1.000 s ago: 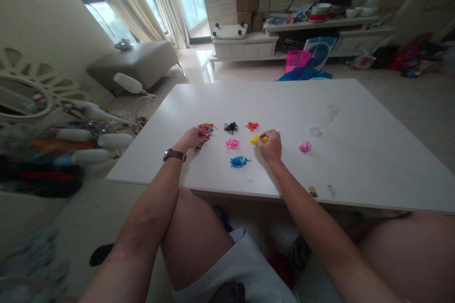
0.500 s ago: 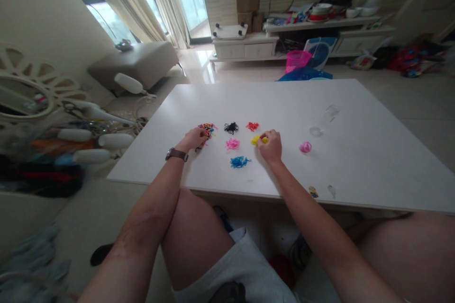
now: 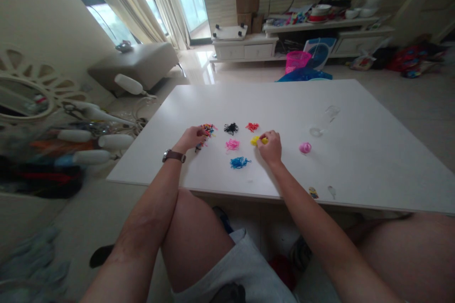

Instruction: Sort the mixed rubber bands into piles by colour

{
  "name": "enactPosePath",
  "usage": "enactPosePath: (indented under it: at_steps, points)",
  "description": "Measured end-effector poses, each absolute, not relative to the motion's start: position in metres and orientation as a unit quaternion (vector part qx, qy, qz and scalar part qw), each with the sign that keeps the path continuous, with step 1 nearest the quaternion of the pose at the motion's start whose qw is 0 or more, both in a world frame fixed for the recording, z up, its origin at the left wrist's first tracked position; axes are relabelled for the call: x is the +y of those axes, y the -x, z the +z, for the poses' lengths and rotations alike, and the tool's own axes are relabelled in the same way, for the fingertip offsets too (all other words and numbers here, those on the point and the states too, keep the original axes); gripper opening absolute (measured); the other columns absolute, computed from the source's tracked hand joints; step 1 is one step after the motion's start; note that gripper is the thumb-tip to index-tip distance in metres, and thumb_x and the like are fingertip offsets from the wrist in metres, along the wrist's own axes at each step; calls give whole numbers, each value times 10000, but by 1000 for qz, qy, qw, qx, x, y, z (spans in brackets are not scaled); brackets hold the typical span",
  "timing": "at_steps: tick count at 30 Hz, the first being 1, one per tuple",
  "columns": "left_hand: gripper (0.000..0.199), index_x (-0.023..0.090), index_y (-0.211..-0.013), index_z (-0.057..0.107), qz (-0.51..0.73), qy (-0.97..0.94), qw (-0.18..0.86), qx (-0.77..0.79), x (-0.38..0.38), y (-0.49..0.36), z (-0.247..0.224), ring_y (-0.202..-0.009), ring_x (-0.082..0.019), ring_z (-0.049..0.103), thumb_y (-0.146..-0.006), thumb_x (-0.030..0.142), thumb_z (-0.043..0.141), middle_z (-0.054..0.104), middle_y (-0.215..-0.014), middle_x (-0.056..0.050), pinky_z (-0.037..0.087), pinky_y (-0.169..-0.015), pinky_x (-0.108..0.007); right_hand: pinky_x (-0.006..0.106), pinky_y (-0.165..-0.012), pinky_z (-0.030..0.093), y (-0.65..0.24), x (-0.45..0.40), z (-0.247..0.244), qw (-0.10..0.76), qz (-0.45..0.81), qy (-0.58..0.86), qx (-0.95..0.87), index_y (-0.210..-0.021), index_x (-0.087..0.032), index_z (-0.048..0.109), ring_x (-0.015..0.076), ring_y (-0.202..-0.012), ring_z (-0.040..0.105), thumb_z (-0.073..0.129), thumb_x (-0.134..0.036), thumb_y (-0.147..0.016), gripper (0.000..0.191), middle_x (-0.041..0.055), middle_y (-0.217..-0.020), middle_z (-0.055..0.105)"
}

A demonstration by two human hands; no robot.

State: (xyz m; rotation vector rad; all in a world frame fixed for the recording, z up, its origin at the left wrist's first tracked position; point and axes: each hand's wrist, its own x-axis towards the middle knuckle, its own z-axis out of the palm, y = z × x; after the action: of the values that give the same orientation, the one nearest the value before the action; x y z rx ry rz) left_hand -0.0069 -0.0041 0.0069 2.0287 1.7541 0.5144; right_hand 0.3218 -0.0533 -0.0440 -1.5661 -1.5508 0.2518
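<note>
My left hand [image 3: 193, 138], with a watch on its wrist, is at the left edge of a mixed-colour pile of small bands [image 3: 209, 129]; its fingers are bent close together, and what they hold, if anything, is too small to name. My right hand [image 3: 270, 146] has its fingers pinched at the yellow pile [image 3: 254, 140] and covers part of it. Between the hands lie a black pile [image 3: 231, 128], a pink pile [image 3: 232, 144] and a blue pile [image 3: 239, 162]. A red pile [image 3: 252, 127] sits just behind the yellow one.
On the white table [image 3: 369, 151], right of my right hand, are a pink round item [image 3: 304, 147], a clear ring-like piece [image 3: 316, 131] and a clear container [image 3: 332, 112]. A small yellow figure [image 3: 313, 192] and a clear piece [image 3: 331, 192] lie near the front edge.
My left hand has shifted slightly left and back, uncovering more of the mixed pile. My right hand has stayed at the yellow pile.
</note>
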Motion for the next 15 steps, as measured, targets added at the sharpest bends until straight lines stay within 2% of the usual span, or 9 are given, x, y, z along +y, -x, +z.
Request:
enactPosePath:
  at_steps: [6, 15]
  points:
    - [237, 157, -822, 722, 222, -710, 221, 631, -6, 8, 10, -714, -190, 645, -633, 292, 679, 732, -741, -56, 449, -631, -254, 381, -847, 434, -322, -54, -43, 449, 103, 630, -625, -699, -237, 526, 251, -938, 490, 570, -188, -769, 96, 55, -870, 564]
    - [266, 148, -861, 772, 222, -685, 256, 645, -5, 9, 9, -674, -187, 648, -703, 331, 663, 768, -778, -74, 453, -609, -258, 385, -842, 438, -322, -54, -43, 448, 106, 631, -625, -697, -241, 523, 255, -939, 498, 568, -193, -768, 96, 56, -873, 565]
